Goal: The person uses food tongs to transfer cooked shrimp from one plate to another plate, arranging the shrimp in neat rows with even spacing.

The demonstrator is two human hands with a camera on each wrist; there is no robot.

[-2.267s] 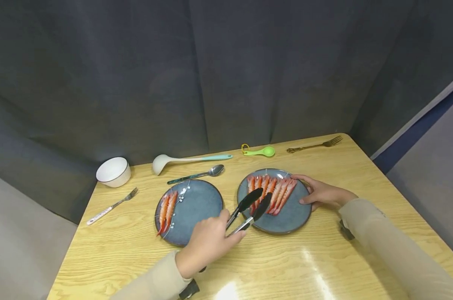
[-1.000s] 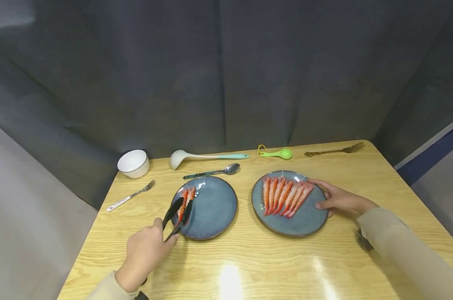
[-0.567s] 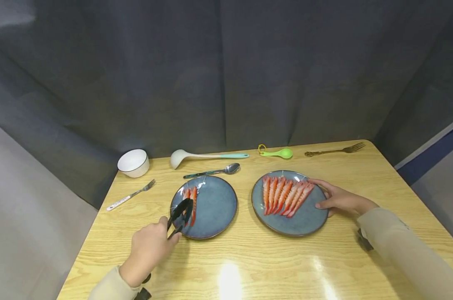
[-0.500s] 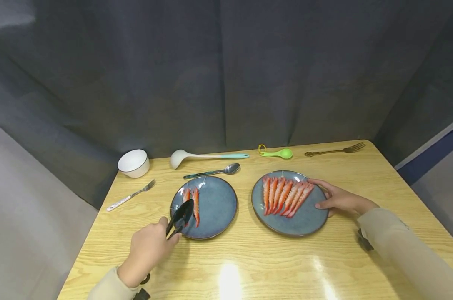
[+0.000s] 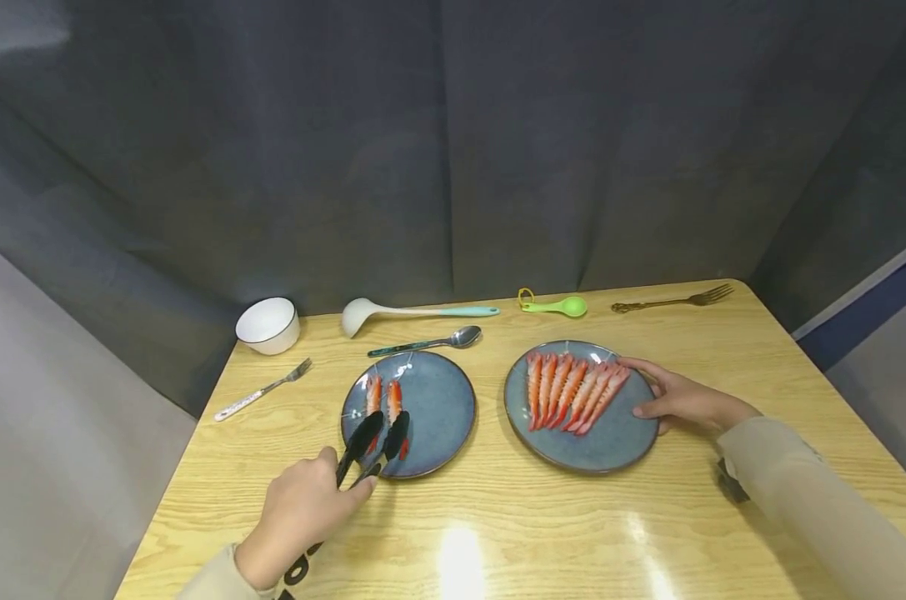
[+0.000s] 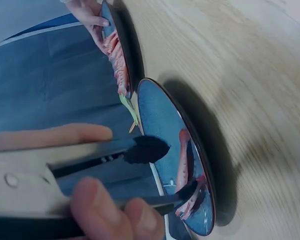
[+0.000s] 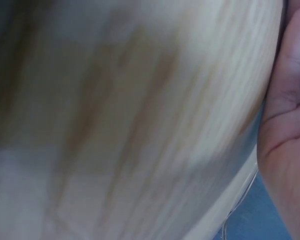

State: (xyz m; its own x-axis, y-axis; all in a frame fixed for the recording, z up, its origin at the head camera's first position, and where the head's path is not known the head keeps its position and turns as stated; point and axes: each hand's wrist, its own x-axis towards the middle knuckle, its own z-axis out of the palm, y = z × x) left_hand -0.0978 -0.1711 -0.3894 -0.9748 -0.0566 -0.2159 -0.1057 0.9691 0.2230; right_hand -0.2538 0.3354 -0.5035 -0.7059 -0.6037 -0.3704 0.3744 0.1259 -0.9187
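My left hand (image 5: 302,504) grips a pair of black-tipped tongs (image 5: 364,435) over the left blue-grey plate (image 5: 441,417). Two cooked shrimp lie on this plate, a left shrimp (image 5: 373,392) and a right shrimp (image 5: 394,398), with a narrow gap between them. The tongs' tips are spread and overlap the lower parts of both shrimp in the head view. In the left wrist view one black tip (image 6: 146,150) stands away from the shrimp. My right hand (image 5: 688,402) holds the rim of the right plate (image 5: 595,450), thumb on top. Several shrimp (image 5: 570,392) lie there in a row.
Along the table's back lie a white ladle (image 5: 358,315), a green measuring spoon (image 5: 573,307) and a bronze-coloured fork (image 5: 708,295). A metal spoon (image 5: 465,337) lies behind the left plate. At left are a white bowl (image 5: 267,327) and a small fork (image 5: 272,386).
My left hand has brought the tongs from the right plate to the left one. They narrowed, then spread again. The right shrimp there has shifted rightward, leaving a gap. My right hand keeps its hold.
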